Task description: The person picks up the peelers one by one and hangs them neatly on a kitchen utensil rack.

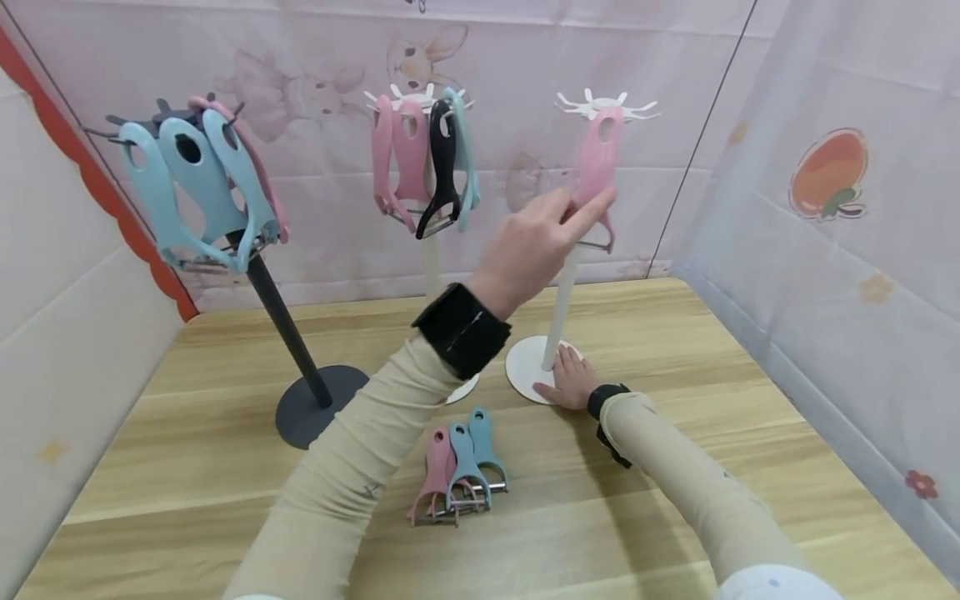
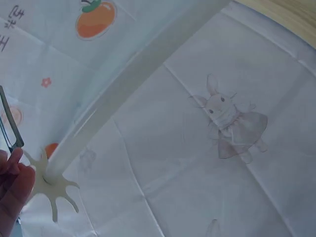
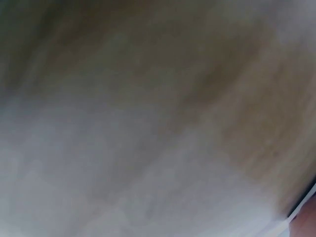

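Observation:
My left hand [image 1: 536,242] pinches a pink peeler [image 1: 600,158] by its lower handle in the head view. The peeler hangs upright, blade down, its holed end in front of the white hook crown [image 1: 600,104] of the right-hand stand; whether a hook passes through the hole I cannot tell. In the left wrist view, fingers [image 2: 17,185] appear at the left edge beside that crown, below a peeler's dark blade end [image 2: 12,123]. My right hand [image 1: 573,379] rests with its fingers extended on the stand's round white base [image 1: 525,367]. The right wrist view is mostly blur.
A second white stand holds pink, black [image 1: 442,167] and light-blue peelers. At left, a dark stand [image 1: 288,333] carries several light-blue peelers [image 1: 198,179] and a pink one. Pink and blue peelers [image 1: 465,462] lie in a small pile on the wooden table [image 1: 600,517]. Printed cloth walls enclose the table.

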Motion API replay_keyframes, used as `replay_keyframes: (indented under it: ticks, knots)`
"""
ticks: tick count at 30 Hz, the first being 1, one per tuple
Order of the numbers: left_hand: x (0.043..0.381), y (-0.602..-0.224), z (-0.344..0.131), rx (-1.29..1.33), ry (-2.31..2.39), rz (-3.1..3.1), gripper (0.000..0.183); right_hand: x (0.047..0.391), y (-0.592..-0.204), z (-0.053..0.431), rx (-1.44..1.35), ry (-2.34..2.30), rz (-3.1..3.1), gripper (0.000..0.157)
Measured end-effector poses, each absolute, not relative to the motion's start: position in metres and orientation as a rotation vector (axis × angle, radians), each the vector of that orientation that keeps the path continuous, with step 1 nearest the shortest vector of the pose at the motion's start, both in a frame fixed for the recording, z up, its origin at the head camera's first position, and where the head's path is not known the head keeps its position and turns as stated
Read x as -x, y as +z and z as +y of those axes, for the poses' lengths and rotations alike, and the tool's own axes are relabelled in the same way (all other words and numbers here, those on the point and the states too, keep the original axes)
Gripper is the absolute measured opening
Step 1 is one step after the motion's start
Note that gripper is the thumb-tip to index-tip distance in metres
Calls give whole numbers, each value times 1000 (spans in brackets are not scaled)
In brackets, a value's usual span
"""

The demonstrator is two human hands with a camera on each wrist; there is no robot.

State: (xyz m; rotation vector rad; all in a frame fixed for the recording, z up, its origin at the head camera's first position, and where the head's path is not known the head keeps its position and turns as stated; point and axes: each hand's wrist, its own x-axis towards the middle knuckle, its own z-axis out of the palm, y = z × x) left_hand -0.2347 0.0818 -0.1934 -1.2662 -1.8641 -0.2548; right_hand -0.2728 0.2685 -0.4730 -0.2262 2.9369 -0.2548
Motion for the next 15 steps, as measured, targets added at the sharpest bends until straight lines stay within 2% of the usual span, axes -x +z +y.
replay_keyframes:
  ticks: [8, 15]
  knots:
    - [236, -186, 107, 1146, -23, -1931, 43, 266, -466, 268, 197, -287, 2928, 81]
    - [246, -197, 105, 1134, -145, -1938, 38, 269, -466, 265, 196, -284, 2916, 81]
